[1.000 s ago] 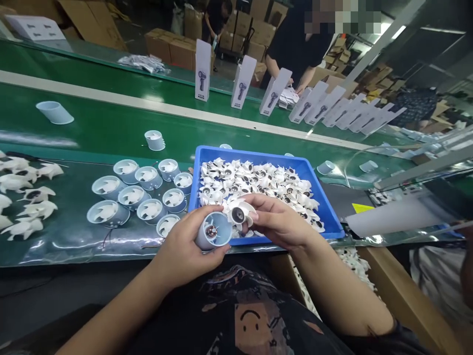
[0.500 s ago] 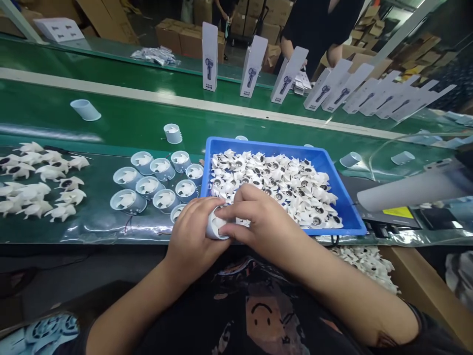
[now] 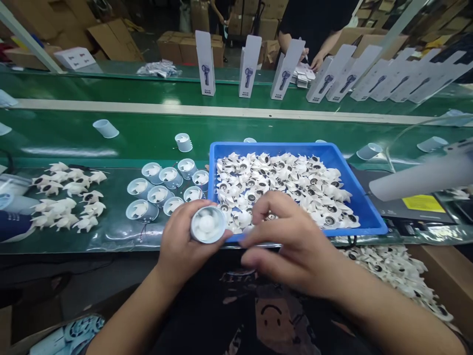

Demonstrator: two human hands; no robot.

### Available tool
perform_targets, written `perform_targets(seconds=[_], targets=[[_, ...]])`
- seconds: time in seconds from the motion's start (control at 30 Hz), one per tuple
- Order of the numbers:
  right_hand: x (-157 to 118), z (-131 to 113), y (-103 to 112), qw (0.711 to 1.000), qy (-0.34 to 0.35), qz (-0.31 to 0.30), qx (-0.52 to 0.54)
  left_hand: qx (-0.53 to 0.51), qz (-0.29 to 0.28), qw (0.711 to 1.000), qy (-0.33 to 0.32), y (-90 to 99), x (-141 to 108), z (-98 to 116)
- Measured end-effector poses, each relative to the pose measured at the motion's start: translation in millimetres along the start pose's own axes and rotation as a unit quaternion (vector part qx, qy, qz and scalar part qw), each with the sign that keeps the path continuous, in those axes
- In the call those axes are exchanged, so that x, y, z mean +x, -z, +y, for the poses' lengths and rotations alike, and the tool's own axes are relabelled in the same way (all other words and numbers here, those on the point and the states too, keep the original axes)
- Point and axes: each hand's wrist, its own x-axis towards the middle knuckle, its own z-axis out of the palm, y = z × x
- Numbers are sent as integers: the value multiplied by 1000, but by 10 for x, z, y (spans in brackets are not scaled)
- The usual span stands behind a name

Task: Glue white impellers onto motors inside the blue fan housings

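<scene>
My left hand point(image 3: 185, 241) is wrapped round a pale blue fan housing point(image 3: 209, 225), its round mouth tilted up towards me. White fan blades inside the housing look blurred. To its right, my right hand point(image 3: 288, 241) hovers apart from the housing with fingers spread and curved, slightly smeared by motion, in front of the near edge of a blue tray point(image 3: 369, 212). Many white fan impellers point(image 3: 281, 172) fill that tray. Left of it, several pale blue housings with blades point(image 3: 158, 195) stand grouped on the table.
Loose white impellers point(image 3: 70, 197) lie at the left. A green conveyor belt point(image 3: 148, 128) carries scattered housings. Printed white boxes point(image 3: 247, 69) stand along the far ledge, where a person point(image 3: 314, 29) handles small items. At right are a white cylindrical tool point(image 3: 424, 175) and a carton of impellers point(image 3: 395, 276).
My right hand has drawn back from the housing, moving right, and its fingers have opened. My left hand keeps the housing, whose mouth now faces me more. The view has shifted a little.
</scene>
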Motion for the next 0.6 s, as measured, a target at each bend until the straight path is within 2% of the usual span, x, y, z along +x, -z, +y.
perform_targets(seconds=[0.1,0.23,0.3,0.33,0.37,0.4,0.43,0.5,0.53,0.6], targets=[[-18,22,-63,997,32,-19,-61,4,-2,1000,-12,-47,-2,-39],[12,58,-101,996,70,34,-32,-15,-18,999,-40,-131,-13,-32],[-17,72,-82,996,76,-11,-44,6,-12,997,-71,-52,-26,-91],[-52,87,-68,995,70,-37,-61,33,9,997,-70,38,-34,-162],[-100,113,-53,994,60,-51,-76,67,37,996,-46,163,-44,-266],[-156,151,-39,994,46,-54,-85,98,76,992,9,317,-57,-401],[-217,202,-27,995,32,-44,-89,119,119,982,83,490,-73,-561],[-335,331,-16,996,0,4,-94,121,193,943,243,823,-116,-916],[-387,401,-15,995,-17,32,-97,118,215,924,295,948,-142,-1089],[-476,541,-21,993,-36,61,-94,104,213,907,347,1052,-198,-1382]])
